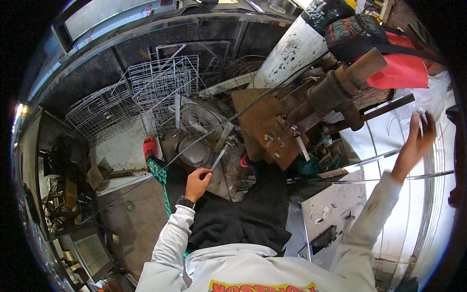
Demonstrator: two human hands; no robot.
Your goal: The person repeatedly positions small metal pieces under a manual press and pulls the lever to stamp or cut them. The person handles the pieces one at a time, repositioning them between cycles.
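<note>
My left hand, with a dark watch at its wrist, is closed with finger and thumb pinched on the near end of a thin metal strip. The strip points away toward small metal parts beside a rusty plate. On that plate lie several small metal pieces, next to a heavy rusty vise-like tool with a long bar. My right hand is raised at the far right, fingers apart and holding nothing visible. It is near the bar's end and a clear plastic bag.
Wire racks and a round fan-like grille lie ahead on the left. A tall white cylinder leans behind the plate. A red bag sits at upper right. A metal box with loose bits stands by my right leg.
</note>
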